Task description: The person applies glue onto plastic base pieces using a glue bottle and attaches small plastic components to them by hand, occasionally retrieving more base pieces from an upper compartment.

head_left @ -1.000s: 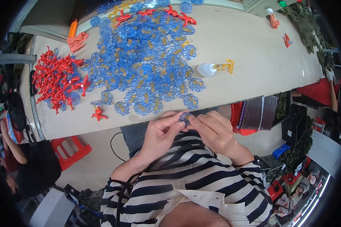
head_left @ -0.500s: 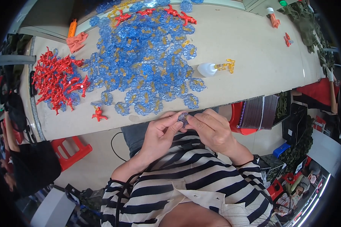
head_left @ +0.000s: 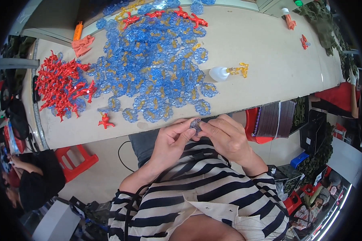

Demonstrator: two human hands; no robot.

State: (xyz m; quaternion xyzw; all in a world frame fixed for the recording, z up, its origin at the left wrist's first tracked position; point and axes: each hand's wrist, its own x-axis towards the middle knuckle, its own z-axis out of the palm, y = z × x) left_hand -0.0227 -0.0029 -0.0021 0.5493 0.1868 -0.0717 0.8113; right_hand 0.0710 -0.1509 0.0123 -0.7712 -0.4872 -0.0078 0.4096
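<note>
My left hand [head_left: 173, 138] and my right hand [head_left: 225, 135] meet just off the table's near edge. Both are closed on a small translucent blue plastic piece [head_left: 195, 125], pinched by the fingertips; the fingers cover part of it. Beyond them spreads a large heap of translucent blue, scallop-edged plastic pieces [head_left: 153, 64] with yellow centres. To its left lies a pile of glossy red plastic figures [head_left: 58, 82]. A single red figure [head_left: 105, 121] rests near the front edge. On the right, a white rounded object [head_left: 219, 74] lies against a translucent yellow piece [head_left: 242, 70].
The pale table [head_left: 265, 52] has a near edge in front of me. A pink cloth [head_left: 83, 45] and an orange tube [head_left: 77, 30] are at the back left. Red stools [head_left: 77, 162] stand below the table. People work at both sides.
My hands stay in almost the same place, with a slight shift of the right fingers on the blue piece. At the far left, a co-worker's arm has moved.
</note>
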